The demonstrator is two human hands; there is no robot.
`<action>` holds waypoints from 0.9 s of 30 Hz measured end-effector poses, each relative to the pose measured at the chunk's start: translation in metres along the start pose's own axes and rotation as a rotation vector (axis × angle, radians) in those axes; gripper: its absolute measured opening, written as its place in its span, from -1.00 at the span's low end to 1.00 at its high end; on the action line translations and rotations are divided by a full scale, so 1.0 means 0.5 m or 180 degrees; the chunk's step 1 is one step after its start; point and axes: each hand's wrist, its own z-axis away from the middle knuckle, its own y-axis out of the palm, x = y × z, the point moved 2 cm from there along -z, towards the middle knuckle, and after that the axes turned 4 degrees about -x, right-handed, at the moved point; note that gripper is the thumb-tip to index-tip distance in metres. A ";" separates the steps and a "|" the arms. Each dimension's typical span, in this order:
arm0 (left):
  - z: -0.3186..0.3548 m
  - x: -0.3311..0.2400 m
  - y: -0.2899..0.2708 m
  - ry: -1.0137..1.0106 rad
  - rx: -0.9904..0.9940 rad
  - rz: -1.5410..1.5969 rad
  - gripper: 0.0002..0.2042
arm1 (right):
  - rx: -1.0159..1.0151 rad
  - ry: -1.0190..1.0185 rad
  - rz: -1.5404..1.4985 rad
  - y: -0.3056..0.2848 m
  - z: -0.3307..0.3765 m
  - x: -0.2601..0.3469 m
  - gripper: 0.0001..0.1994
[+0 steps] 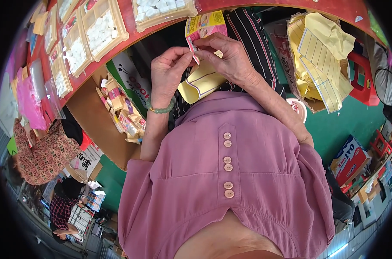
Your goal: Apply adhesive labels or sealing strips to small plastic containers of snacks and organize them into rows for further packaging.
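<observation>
A small yellow and pink printed carton [206, 26] is held upright over my lap, close to the red table's edge. With thumb and fingers pinched, my left hand [171, 64] grips a narrow white-and-pink flap at the carton's lower left corner. My right hand [225, 56] is closed around the carton's lower part, its thumb near the same flap. Below my hands, a curled sheet of yellow lined paper [200, 85] lies across my striped trousers. The fingertips partly hide the flap.
On the red table [131, 26] stand beige trays [102, 30] of white pieces. An open brown box [99, 113] with small packs is at left. Another box [296, 71] holds crumpled yellow paper [323, 52] at right, near a pink-rimmed tub [302, 110]. Other people sit at far left.
</observation>
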 end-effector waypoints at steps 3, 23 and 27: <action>0.000 -0.003 0.004 0.0021 -0.0063 -0.0130 -0.92 | 0.0034 -0.0066 0.0126 0.000 0.000 -0.003 -0.80; 0.015 -0.019 0.064 0.0407 -0.0572 -0.0194 -0.95 | -0.0177 -0.0401 0.0476 -0.012 0.020 0.006 -0.87; 0.016 -0.021 0.071 0.0599 -0.0567 -0.0662 -0.97 | -0.0132 -0.0423 0.0475 -0.024 0.020 0.010 -0.86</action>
